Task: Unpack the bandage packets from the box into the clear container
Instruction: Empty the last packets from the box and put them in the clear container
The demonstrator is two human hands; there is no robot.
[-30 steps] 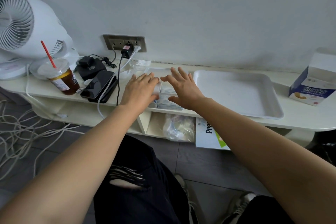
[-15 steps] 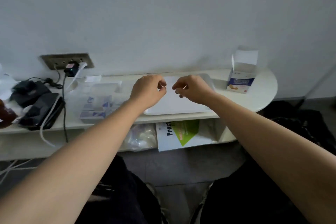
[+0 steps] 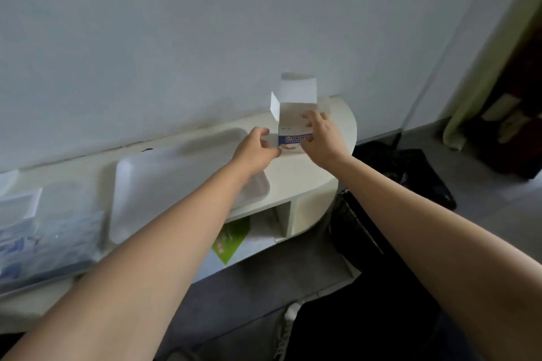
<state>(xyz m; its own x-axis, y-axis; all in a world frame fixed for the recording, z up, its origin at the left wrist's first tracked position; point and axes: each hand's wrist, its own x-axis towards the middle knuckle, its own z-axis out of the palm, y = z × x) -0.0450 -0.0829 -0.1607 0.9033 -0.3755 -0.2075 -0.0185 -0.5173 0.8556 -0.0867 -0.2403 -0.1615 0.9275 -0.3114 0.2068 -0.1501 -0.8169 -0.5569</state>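
The bandage box [image 3: 291, 123], white with a blue band and its top flaps standing open, stands at the right end of the white shelf [image 3: 316, 173]. My right hand [image 3: 321, 138] grips its front right side, fingers reaching up to the open top. My left hand [image 3: 256, 148] is at the box's lower left corner, fingers loosely curved and just touching it. Far left on the shelf lies the clear container [image 3: 61, 196] with several blue-and-white bandage packets [image 3: 20, 243] in it, blurred.
A white tray [image 3: 176, 176] lies on the shelf between container and box, under my left forearm. A green-and-white sheet [image 3: 231, 240] sits in the cubby below. A black bag [image 3: 410, 182] is on the floor to the right, and the wall runs right behind the shelf.
My view swung right. Both hands left the clear container, crossed over the tray and reached the box; the right hand has taken hold of it.
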